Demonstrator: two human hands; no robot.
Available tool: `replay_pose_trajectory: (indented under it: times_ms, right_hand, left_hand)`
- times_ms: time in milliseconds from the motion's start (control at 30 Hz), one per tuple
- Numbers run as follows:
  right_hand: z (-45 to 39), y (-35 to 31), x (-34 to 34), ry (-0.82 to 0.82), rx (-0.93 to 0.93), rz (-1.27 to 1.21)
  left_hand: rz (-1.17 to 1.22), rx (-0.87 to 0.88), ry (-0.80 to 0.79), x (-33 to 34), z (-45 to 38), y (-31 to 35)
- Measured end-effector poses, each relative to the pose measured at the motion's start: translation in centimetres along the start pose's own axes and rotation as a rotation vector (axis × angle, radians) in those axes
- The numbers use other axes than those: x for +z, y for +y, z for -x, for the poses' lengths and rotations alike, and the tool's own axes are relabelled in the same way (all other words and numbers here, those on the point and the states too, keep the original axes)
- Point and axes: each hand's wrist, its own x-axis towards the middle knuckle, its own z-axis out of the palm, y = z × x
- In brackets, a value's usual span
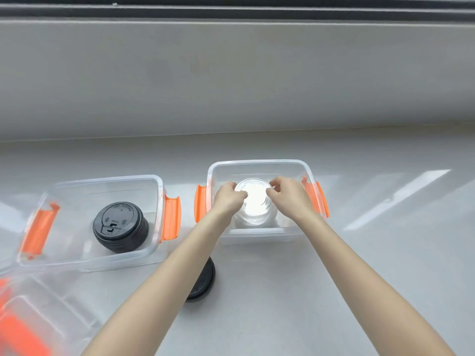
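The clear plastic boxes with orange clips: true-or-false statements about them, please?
Both the left hand and the right hand pinch the stack of clear round lids inside the right clear plastic box. True.
The stack of black round lids sits in that same box. False: it sits in the left clear plastic box.
A single black lid lies on the grey table outside both boxes. True.
The right hand holds a black lid. False: it pinches the clear lids.
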Motion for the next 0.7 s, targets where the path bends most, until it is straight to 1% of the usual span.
replay_pose_trajectory:
  times_ms: [133,233,300,367,400,433,500,567,633,700]
  right_hand:
    - [0.0,-0.1,-0.3,-0.008,0.014,-0.025]
    - [0.7,-1.2,-1.3,0.038,-0.017,-0.032]
    - [1.8,-2.4,-1.9,0.102,-0.097,-0.099]
    - [3.7,-3.9,-2.4,0.163,-0.222,-0.220]
    - [4.8,-4.7,-2.5,0.168,-0.282,-0.290]
    - [6.0,-5.4,-2.4,0.146,-0.328,-0.358]
    - [8.4,-6.4,-1.7,0.043,-0.368,-0.481]
    - [10.3,-6.7,-0.3,-0.090,-0.322,-0.544]
    - [11.6,-6.3,1.3,-0.213,-0.226,-0.494]
    - [12.4,-5.6,3.1,-0.322,-0.140,-0.393]
  left_hand:
    - [-0.012,0.006,-0.021,-0.7,1.2,0.7]
    - [-0.016,0.076,-0.033,-1.9,3.1,1.8]
    - [0.035,0.159,-0.042,-3.4,5.1,2.3]
    - [0.132,0.239,-0.102,-5.2,7.7,2.3]
    - [0.171,0.270,-0.143,-6.2,9.0,1.9]
    - [0.181,0.290,-0.179,-7.0,10.2,1.3]
    - [0.159,0.275,-0.220,-8.7,12.3,-0.9]
    - [0.176,0.184,-0.223,-10.1,13.6,-3.9]
    - [0.199,0.043,-0.185,-11.2,14.5,-7.1]
    - [0.169,-0.076,-0.118,-11.8,14.9,-10.0]
